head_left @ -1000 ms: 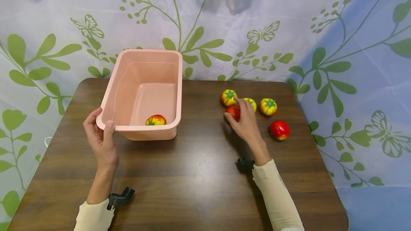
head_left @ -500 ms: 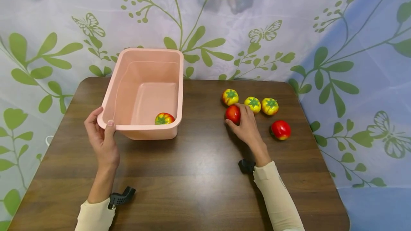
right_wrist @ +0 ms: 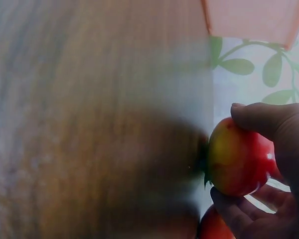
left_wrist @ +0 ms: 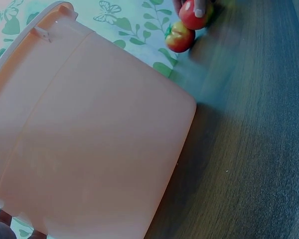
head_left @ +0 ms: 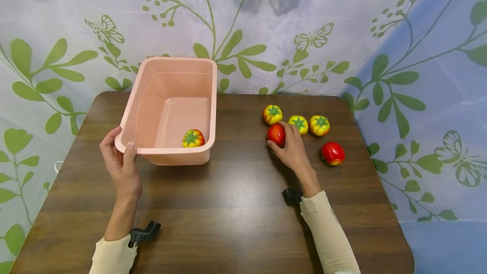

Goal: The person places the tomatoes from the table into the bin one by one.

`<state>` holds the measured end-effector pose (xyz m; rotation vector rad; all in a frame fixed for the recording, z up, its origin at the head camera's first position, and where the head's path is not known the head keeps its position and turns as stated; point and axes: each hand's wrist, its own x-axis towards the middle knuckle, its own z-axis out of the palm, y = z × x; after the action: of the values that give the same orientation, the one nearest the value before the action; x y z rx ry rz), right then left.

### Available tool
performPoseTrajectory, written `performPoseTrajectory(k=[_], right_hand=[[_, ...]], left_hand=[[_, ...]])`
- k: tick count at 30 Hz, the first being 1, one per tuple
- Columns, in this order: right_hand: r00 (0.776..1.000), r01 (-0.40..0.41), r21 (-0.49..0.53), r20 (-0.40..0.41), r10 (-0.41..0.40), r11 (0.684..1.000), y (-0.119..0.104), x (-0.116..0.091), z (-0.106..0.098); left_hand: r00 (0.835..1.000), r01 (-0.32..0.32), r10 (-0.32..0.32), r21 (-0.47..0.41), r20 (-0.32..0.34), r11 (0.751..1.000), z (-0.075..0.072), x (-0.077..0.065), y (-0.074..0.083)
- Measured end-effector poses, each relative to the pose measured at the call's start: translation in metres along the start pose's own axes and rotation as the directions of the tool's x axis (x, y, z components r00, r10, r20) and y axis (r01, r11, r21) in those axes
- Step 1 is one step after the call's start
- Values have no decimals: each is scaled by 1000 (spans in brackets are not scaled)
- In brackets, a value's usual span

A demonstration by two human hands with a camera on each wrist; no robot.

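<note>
"What's the right hand (head_left: pixel 291 145) doing over there?"

"Grasping a red tomato (head_left: pixel 276 135), thumb on one side and fingers on the other. Its leafy green end points down toward the worktop (head_left: pixel 236 219). Whether it's touching the wood, I can't tell from where I stand."

"And what's around it?"

"Three tomatoes more yellow than red, leafy ends up. The far yellow tomato (head_left: pixel 272 114) sits just beyond the held one, the middle yellow tomato (head_left: pixel 298 124) is right by the fingers, and the right-hand yellow tomato (head_left: pixel 319 126) is next along. Nearer the person, off to the right, there's a second red tomato (head_left: pixel 332 154) on its own."

"The left hand (head_left: pixel 123 168)?"

"Clamped on the pink plastic tub (head_left: pixel 165 152), at the near left corner of its rim, with the thumb over the edge."

"Anything inside that?"

"One red-and-yellow tomato (head_left: pixel 193 138), down by the near right corner. The tub's well apart from the group on the right. Behind it all hangs a pale cloth (head_left: pixel 251 20) printed with green leaves and butterflies."
</note>
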<state>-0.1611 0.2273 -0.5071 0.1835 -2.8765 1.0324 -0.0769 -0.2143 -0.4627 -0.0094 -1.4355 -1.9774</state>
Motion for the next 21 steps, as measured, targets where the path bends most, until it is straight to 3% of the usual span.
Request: performPoseTrajectory(k=[8, 21], right_hand=[[998, 36, 8, -43, -36, 999, -13, 1, -4], [991, 118, 36, -60, -116, 992, -55, 11, -11]], left_hand=[[1000, 2, -2, 10, 2, 1000, -1, 0, 0], [1000, -7, 7, -13, 29, 1000, -2, 1, 0]])
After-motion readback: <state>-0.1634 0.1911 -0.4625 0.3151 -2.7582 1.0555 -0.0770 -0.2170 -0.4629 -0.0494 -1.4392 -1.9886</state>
